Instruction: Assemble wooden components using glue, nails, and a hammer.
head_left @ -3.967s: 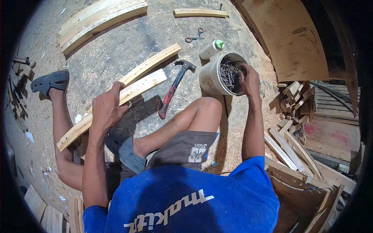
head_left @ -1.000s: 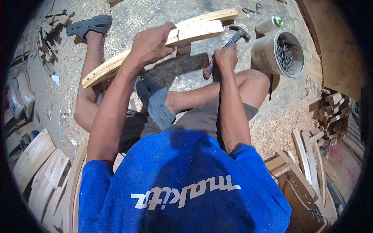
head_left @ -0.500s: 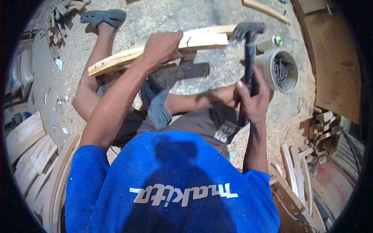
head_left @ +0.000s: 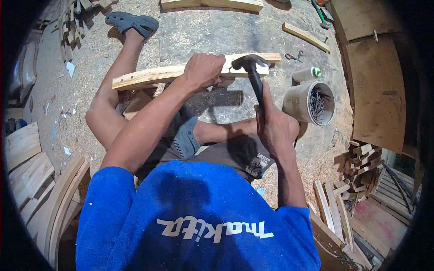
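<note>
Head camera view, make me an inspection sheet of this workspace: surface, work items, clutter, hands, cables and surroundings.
Surface: grey floor, strewn with wood shavings.
Work items: curved wooden strip with a second strip behind it; hammer; nails in a pale bucket.
Clutter: scissors, bottle with a green cap, pale scraps at left.
Hands: left hand closed on the curved wooden strip; right hand on the hammer's handle, its head over the strip's right end, contact unclear.
Cables: nothing seen for certain.
Surroundings: wood offcuts piled at right; brown board beyond.
</note>
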The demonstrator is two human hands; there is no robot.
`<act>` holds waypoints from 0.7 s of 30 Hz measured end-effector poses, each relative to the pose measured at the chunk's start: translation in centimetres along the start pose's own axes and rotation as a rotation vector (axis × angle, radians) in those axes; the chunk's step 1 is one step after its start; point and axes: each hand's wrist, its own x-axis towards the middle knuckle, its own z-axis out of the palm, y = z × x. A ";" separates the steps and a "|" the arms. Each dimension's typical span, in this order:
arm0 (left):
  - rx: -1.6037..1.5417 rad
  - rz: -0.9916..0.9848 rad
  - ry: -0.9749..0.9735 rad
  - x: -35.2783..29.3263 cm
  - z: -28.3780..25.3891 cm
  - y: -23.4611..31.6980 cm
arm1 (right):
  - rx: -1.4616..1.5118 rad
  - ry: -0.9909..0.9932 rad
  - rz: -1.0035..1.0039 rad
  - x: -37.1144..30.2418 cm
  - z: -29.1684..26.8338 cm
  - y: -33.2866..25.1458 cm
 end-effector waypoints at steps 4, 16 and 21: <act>-0.036 0.021 0.067 -0.2 0.1 0.0 | 0.202 0.308 -0.006 0.2 -2.8 -1.3; -0.041 0.017 0.100 -0.2 0.3 -0.2 | 0.081 0.118 0.130 -0.1 -1.5 -1.5; -0.085 0.014 0.069 -0.4 0.5 -0.3 | 0.299 0.860 -0.266 -1.4 -5.9 0.0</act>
